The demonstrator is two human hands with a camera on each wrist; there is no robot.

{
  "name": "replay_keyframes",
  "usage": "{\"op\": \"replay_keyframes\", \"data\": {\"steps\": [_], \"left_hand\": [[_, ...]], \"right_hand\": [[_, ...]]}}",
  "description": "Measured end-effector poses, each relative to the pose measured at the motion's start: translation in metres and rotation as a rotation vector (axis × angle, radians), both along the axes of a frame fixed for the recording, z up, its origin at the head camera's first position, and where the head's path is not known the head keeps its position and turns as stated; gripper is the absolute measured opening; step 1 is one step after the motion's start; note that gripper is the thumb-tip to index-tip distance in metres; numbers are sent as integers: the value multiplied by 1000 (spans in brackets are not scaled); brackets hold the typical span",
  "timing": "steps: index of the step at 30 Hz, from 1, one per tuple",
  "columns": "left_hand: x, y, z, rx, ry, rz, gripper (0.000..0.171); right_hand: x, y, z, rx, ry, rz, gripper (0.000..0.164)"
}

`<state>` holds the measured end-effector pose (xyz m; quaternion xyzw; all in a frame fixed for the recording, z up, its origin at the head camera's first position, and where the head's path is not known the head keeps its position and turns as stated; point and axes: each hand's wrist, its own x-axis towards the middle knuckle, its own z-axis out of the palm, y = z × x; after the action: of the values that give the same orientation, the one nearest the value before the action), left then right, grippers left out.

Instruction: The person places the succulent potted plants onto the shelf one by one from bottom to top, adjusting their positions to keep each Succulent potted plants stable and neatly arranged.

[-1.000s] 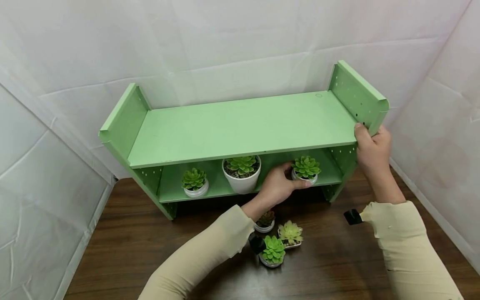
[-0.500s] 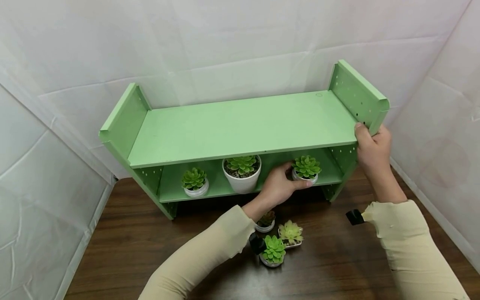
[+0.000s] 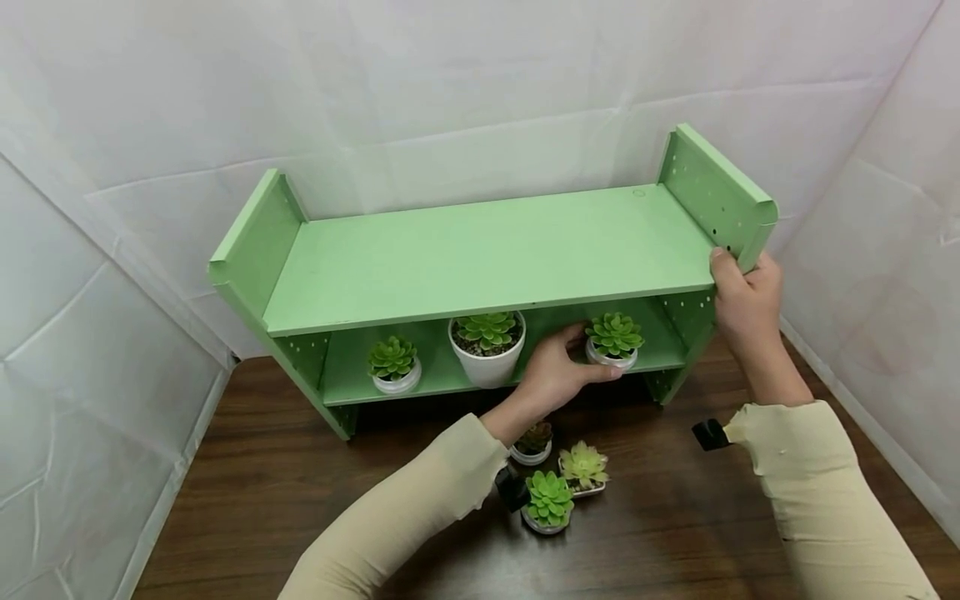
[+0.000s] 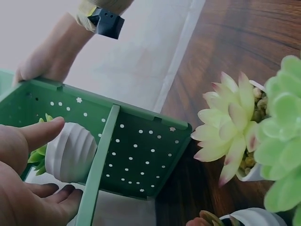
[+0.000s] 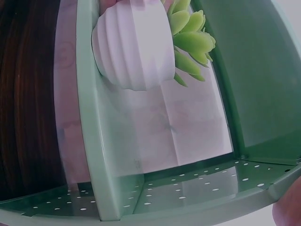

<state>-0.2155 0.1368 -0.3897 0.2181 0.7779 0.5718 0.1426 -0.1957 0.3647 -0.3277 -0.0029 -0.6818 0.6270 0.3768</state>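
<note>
My left hand [image 3: 553,372] holds a small potted succulent [image 3: 615,335] near the right end of the lower shelf, thumb and fingers round its white pot. In the left wrist view the ribbed pot [image 4: 71,153] sits between the thumb and the fingers. My right hand [image 3: 750,304] grips the right side panel of the green shelf unit [image 3: 480,258], its thumb by the upper board. To the left on the lower board stand a larger potted succulent [image 3: 487,358] and another small potted succulent [image 3: 395,367].
On the dark wooden table [image 3: 255,500], before the shelf, stand a green succulent [image 3: 549,500], a pale yellow-green succulent [image 3: 583,467] and a reddish-brown succulent [image 3: 534,442], partly behind my left forearm. A white sheet wall [image 3: 480,100] rises behind the shelf.
The head view has shifted slightly. Both hands keep their places, the left at the small potted succulent, the right on the shelf's side panel.
</note>
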Motion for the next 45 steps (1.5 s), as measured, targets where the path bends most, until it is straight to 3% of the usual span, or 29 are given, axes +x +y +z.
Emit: {"op": "replay_keyframes", "data": {"steps": [5,15,19,25,29,34,40,45], "left_hand": [[0,-7,-2,25,11,-17,79],[9,-23,-6,-8,-19,0,80],[14,-29,-6,-17,-10,23,78],[27,-34,-9,40,36,25,71],[36,-45,-16,95,33,4,64],[39,-61,-31,138,40,5,53],[41,-74,-41,103,66,23,52],[42,-87,-51,68,128,8,51]], "right_hand": [[-4,2,-2,1,-3,13,24],[-13,6,-2,-6,-9,-4,19],[-16,9,-1,-24,-3,1,19],[-17,17,-2,-13,-23,-24,20],[-15,20,-6,-28,-32,-34,19],[-17,23,-5,22,-28,-61,19],[-19,24,-3,35,-30,-65,18],[-17,23,-6,22,-38,-77,19]]}}
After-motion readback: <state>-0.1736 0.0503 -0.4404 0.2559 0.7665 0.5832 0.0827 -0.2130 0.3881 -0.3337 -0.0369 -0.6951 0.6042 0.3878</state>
